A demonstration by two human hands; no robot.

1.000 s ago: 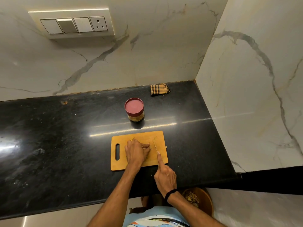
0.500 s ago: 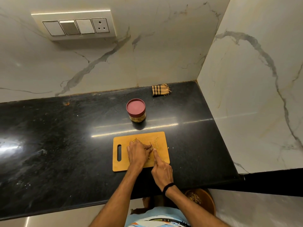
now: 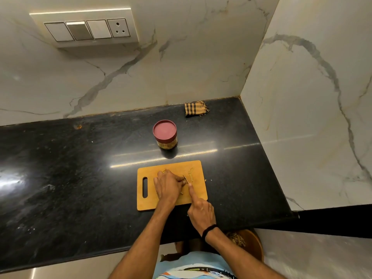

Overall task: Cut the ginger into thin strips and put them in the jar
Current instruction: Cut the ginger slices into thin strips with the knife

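Observation:
A yellow-brown cutting board (image 3: 196, 195) lies on the black counter (image 3: 80, 178). My left hand (image 3: 168, 186) lies curled on the board's middle, holding the ginger, which is almost wholly hidden under the fingers. My right hand (image 3: 200, 210) grips a knife (image 3: 186, 179) with the index finger stretched along the blade's back; the blade stands right beside the left fingertips. Thin ginger strips (image 3: 190, 174) lie on the board to the right of the blade. The jar (image 3: 165, 135), its dark red lid on, stands behind the board.
A checked cloth (image 3: 196, 108) lies at the back right corner near the marble walls. A switch panel (image 3: 88, 29) is on the back wall. Below the counter edge at right stands a round brown bin (image 3: 247, 243) with scraps. A few ginger crumbs (image 3: 208, 180) lie beside the board.
My right hand has brought the knife leftward from the board's right part up against the left fingertips. The left hand has stayed on the ginger.

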